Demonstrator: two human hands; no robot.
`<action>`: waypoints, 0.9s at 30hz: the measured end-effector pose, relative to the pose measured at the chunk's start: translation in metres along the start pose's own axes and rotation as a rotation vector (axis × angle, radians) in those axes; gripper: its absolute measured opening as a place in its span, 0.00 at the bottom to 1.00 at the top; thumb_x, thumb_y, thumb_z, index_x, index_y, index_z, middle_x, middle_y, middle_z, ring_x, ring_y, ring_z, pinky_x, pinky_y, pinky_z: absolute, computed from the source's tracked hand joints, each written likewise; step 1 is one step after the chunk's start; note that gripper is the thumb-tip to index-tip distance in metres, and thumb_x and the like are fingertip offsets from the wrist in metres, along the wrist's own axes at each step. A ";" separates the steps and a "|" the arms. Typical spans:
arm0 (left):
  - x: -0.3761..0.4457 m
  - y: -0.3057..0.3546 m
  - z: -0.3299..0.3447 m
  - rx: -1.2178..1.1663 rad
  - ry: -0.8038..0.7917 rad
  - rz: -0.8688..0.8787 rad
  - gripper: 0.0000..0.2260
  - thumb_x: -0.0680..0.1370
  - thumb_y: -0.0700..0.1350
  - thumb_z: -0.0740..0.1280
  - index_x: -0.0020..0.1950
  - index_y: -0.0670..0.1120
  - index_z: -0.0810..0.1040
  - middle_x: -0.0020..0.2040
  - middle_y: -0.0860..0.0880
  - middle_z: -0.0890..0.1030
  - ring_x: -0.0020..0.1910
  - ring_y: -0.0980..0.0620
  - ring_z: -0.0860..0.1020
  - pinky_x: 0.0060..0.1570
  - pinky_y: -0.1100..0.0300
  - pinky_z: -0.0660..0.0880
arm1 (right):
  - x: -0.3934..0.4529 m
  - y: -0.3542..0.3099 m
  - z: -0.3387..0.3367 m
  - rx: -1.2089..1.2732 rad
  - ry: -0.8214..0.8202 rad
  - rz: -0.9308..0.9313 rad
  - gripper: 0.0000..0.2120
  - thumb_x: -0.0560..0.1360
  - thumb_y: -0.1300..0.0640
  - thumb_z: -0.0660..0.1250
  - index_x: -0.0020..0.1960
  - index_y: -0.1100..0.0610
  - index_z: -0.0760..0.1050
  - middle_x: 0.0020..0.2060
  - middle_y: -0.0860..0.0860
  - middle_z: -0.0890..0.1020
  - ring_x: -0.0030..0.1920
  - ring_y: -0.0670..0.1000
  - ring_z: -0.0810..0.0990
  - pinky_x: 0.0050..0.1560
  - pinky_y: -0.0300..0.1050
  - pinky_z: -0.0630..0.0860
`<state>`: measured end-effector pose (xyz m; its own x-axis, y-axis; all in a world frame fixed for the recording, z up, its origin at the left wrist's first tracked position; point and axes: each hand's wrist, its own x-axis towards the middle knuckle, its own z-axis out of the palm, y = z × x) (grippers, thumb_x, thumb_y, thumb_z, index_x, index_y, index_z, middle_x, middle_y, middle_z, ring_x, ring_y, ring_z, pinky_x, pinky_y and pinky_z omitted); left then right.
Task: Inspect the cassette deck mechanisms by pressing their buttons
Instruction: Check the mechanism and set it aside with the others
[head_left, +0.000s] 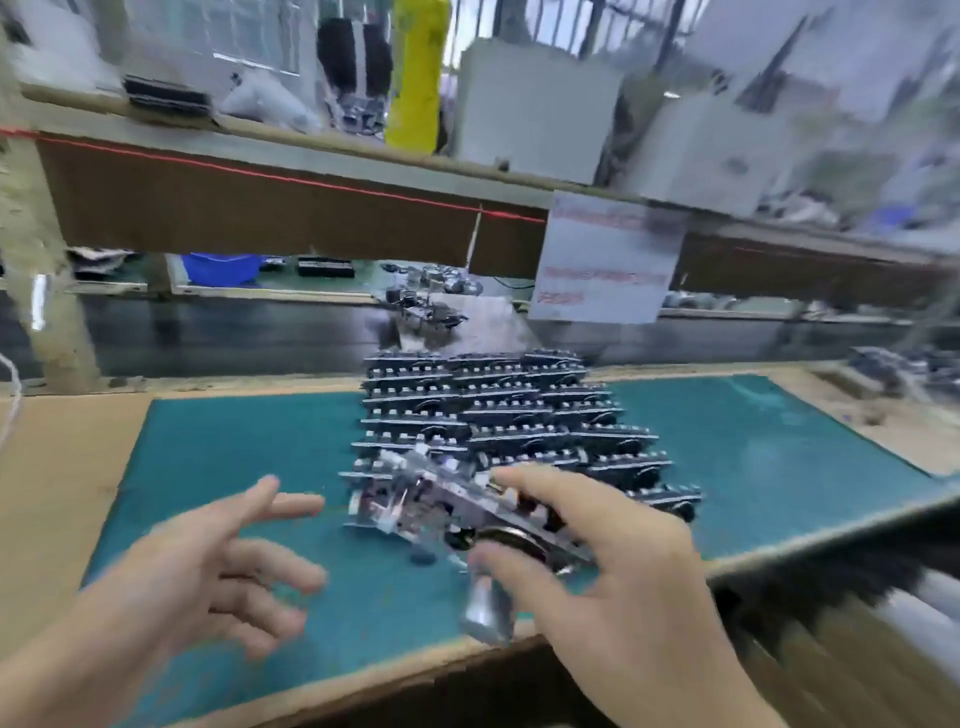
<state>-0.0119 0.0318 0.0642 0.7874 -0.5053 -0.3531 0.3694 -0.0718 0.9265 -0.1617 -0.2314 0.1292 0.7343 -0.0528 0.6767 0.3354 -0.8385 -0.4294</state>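
Metal cassette mechanism (441, 506) gripped by right hand (613, 561); left hand (208, 577) beside.

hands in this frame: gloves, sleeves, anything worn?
Nothing worn that shows. The left hand and right hand are bare, with no gloves, rings or finger cots visible. Both forearms are bare to the frame edge, so no sleeve, watch or wrist strap is in view. The frame is motion-blurred, so small items could be missed.
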 end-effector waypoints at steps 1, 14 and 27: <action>0.013 -0.007 -0.014 0.062 0.095 0.098 0.18 0.79 0.60 0.66 0.58 0.49 0.84 0.36 0.35 0.80 0.26 0.37 0.78 0.26 0.50 0.75 | 0.004 0.008 -0.026 -0.017 0.103 0.090 0.17 0.68 0.44 0.76 0.56 0.40 0.80 0.46 0.33 0.83 0.45 0.35 0.81 0.45 0.24 0.71; 0.089 -0.059 0.013 0.394 0.338 0.599 0.35 0.65 0.64 0.77 0.70 0.56 0.76 0.52 0.55 0.86 0.47 0.54 0.86 0.51 0.64 0.80 | 0.049 0.299 -0.090 -0.510 0.080 0.939 0.16 0.74 0.54 0.74 0.60 0.56 0.79 0.28 0.41 0.72 0.26 0.36 0.68 0.21 0.29 0.64; 0.060 -0.045 0.026 0.319 0.268 0.593 0.16 0.68 0.49 0.83 0.51 0.58 0.81 0.52 0.53 0.84 0.50 0.52 0.84 0.51 0.50 0.83 | 0.028 0.073 0.033 -0.201 -0.126 -0.151 0.22 0.75 0.45 0.67 0.66 0.53 0.76 0.65 0.48 0.77 0.68 0.47 0.73 0.72 0.36 0.63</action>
<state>0.0057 -0.0177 0.0044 0.9199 -0.3115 0.2384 -0.2867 -0.1194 0.9505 -0.0969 -0.2758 0.0971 0.7569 0.1385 0.6387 0.3321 -0.9232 -0.1933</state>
